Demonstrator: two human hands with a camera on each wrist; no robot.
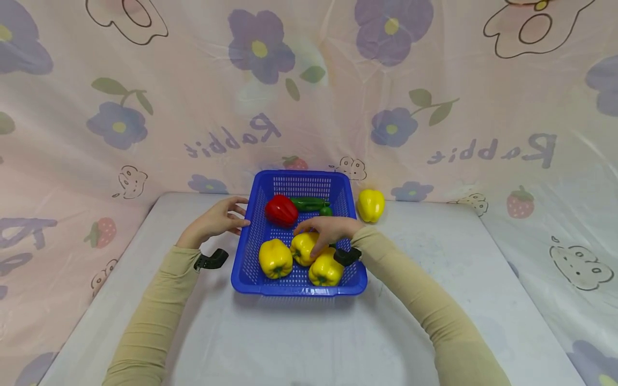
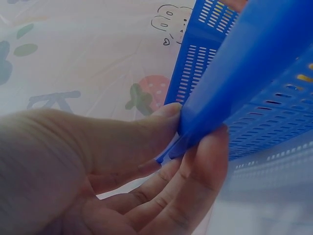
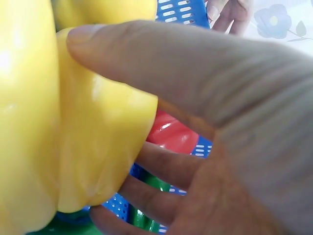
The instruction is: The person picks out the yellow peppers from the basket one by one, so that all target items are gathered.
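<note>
A blue plastic basket [image 1: 299, 291] with slotted walls stands on the white table. At its left side, my left hand [image 1: 219, 219] pinches the rim; the left wrist view has the thumb on one face and fingertips on the other. Inside the basket, my right hand [image 1: 333, 228] grips a yellow bell pepper [image 1: 303, 247], thumb on one side and fingers curled round the other. Two more yellow bell peppers, one to the left [image 1: 276, 257] and one nearer the front right [image 1: 325, 269], lie beside it. A red bell pepper [image 1: 281, 210] lies farther back.
Behind the right hand in the basket are a long green cucumber [image 1: 309, 203] and a small round green vegetable [image 1: 325, 211]. Another yellow bell pepper [image 1: 371, 206] sits on the table [image 1: 434, 257] outside, right of the basket. A flower-printed curtain [image 1: 309, 107] hangs along the table's back edge.
</note>
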